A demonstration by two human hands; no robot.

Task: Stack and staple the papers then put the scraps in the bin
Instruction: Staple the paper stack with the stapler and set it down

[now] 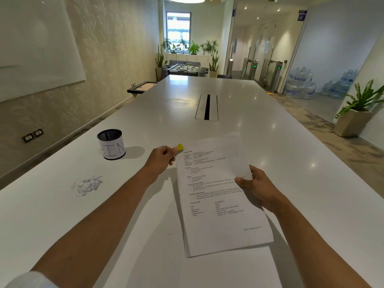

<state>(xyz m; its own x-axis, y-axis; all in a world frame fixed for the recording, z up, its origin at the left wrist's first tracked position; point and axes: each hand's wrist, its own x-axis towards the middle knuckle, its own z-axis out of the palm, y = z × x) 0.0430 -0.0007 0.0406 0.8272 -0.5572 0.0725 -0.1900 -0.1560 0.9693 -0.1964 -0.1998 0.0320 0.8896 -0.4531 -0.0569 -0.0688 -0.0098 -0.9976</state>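
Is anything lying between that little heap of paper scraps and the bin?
Nothing visible does. The scraps lie on bare table, and the stretch up to the bin shows only tabletop. Both hands are over at the papers.

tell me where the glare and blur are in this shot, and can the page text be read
Head view: ceiling-light glare spots dot the white table and the window is blown out; wide-angle bending curves the table edges; the papers show headings, but the small print is too soft to read; soft shadows fall beside the bin.
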